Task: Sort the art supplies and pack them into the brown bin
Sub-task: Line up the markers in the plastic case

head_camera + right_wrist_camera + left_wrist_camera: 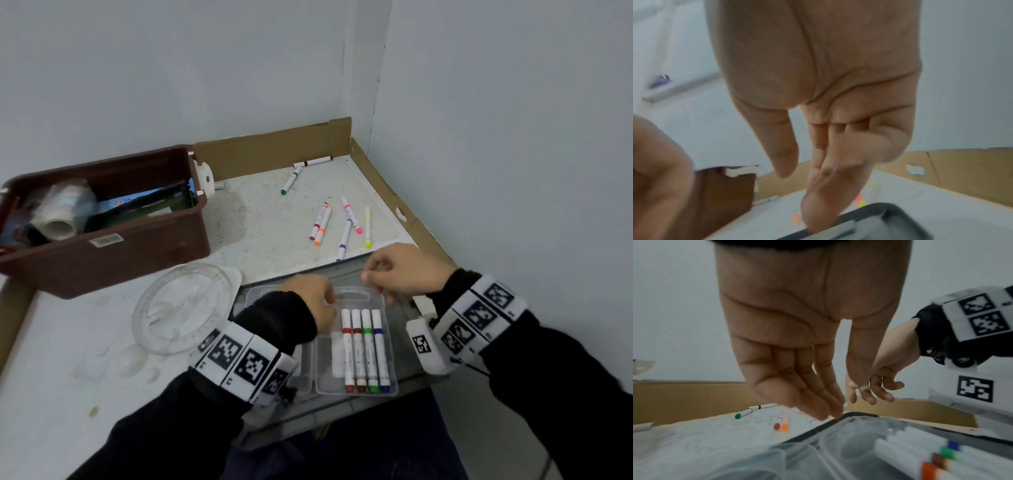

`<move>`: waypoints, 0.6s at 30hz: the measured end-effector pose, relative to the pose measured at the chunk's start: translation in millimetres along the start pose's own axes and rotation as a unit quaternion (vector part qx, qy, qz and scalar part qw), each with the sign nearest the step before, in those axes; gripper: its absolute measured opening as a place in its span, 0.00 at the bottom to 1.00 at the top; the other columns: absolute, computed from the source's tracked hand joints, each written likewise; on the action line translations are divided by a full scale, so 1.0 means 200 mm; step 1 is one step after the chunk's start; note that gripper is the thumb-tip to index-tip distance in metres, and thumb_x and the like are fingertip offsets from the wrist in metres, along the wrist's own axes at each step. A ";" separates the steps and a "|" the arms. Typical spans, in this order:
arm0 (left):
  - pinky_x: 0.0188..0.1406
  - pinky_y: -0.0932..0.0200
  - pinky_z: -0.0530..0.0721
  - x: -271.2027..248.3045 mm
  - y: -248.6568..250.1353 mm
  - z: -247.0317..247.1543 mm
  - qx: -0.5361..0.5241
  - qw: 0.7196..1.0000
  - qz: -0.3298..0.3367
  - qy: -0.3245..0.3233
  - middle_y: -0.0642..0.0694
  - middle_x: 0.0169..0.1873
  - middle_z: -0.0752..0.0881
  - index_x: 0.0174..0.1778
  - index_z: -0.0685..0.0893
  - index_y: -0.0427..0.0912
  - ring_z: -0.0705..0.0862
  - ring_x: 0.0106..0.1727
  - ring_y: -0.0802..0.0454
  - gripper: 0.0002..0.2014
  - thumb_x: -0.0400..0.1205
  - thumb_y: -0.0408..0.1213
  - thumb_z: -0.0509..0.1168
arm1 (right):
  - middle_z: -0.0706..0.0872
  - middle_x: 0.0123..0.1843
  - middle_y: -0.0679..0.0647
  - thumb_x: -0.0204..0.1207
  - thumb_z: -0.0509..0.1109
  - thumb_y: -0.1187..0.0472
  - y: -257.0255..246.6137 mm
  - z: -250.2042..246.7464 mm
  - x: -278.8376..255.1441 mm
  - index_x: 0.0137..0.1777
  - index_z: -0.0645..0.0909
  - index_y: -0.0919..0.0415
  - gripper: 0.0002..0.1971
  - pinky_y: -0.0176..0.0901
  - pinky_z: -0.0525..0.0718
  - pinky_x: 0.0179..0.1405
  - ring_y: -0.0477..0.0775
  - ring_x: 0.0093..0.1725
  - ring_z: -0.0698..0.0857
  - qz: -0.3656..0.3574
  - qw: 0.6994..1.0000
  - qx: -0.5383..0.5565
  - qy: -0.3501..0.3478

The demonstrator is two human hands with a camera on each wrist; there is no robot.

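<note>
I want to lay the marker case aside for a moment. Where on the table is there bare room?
Bare tabletop lies left of the clear round palette, in front of the brown bin. Another patch sits between the bin and the loose markers. Around those markers it is crowded.

Brown bin [137, 246]; white markers [365, 349] (red, brown, green, blue caps).

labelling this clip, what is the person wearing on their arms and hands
Both hands, the left hand and the right hand, are bare: no gloves. Black long sleeves reach the wrists. Each wrist carries a white blocky band printed with black-and-white square codes; a small camera hangs under the right one.
</note>
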State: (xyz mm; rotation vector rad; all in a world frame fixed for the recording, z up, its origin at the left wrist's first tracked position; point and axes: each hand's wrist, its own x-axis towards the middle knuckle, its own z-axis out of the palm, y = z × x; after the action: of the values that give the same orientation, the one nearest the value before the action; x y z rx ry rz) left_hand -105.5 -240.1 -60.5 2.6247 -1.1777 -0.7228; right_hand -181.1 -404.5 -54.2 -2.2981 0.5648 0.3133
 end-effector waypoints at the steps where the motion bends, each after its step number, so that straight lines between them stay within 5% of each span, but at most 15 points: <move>1: 0.46 0.61 0.75 0.04 0.00 -0.04 -0.005 1.000 -0.008 0.014 0.47 0.53 0.84 0.54 0.81 0.47 0.81 0.52 0.50 0.10 0.79 0.43 0.62 | 0.85 0.33 0.53 0.79 0.67 0.56 -0.01 -0.03 0.07 0.43 0.80 0.60 0.07 0.27 0.71 0.13 0.47 0.24 0.82 0.015 0.999 -0.023 0.032; 3: 0.45 0.62 0.73 0.14 0.00 -0.10 0.000 0.999 -0.022 0.033 0.44 0.53 0.84 0.52 0.83 0.44 0.81 0.53 0.47 0.10 0.79 0.43 0.63 | 0.83 0.36 0.56 0.79 0.65 0.57 -0.01 -0.09 0.20 0.40 0.78 0.62 0.10 0.27 0.69 0.12 0.52 0.30 0.80 0.050 0.991 -0.096 0.075; 6: 0.45 0.62 0.74 0.32 0.02 -0.15 0.029 0.998 -0.045 0.026 0.40 0.55 0.83 0.57 0.83 0.38 0.81 0.56 0.44 0.16 0.79 0.45 0.64 | 0.80 0.39 0.57 0.80 0.63 0.54 -0.01 -0.13 0.38 0.36 0.73 0.63 0.15 0.37 0.73 0.31 0.58 0.44 0.80 0.119 0.973 -0.179 0.082; 11: 0.40 0.58 0.75 0.58 0.01 -0.12 0.086 0.993 -0.082 0.025 0.39 0.50 0.81 0.67 0.74 0.35 0.81 0.47 0.42 0.22 0.80 0.44 0.62 | 0.76 0.35 0.54 0.76 0.68 0.49 0.01 -0.14 0.57 0.35 0.71 0.61 0.18 0.43 0.75 0.43 0.57 0.43 0.77 0.181 0.964 -0.179 0.076; 15: 0.34 0.62 0.73 0.70 -0.03 -0.03 0.117 0.989 -0.080 0.049 0.39 0.61 0.80 0.60 0.75 0.39 0.76 0.33 0.49 0.23 0.78 0.52 0.63 | 0.74 0.31 0.55 0.74 0.68 0.55 0.00 -0.16 0.59 0.32 0.71 0.62 0.15 0.40 0.74 0.36 0.55 0.37 0.77 0.187 0.964 -0.176 0.063; 18: 0.22 0.67 0.66 0.74 -0.04 -0.01 0.100 0.990 -0.079 0.058 0.45 0.40 0.84 0.45 0.74 0.44 0.71 0.23 0.54 0.21 0.69 0.57 0.69 | 0.79 0.26 0.53 0.73 0.65 0.59 -0.01 -0.21 0.52 0.29 0.73 0.62 0.12 0.36 0.71 0.25 0.50 0.25 0.73 0.161 0.980 -0.079 0.084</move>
State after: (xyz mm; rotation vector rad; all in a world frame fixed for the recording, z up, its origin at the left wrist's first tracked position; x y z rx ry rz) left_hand -14.6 -344.6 -114.9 2.9062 -1.0703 -0.4905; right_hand -86.9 -464.5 -64.3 -2.3958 1.0361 0.3284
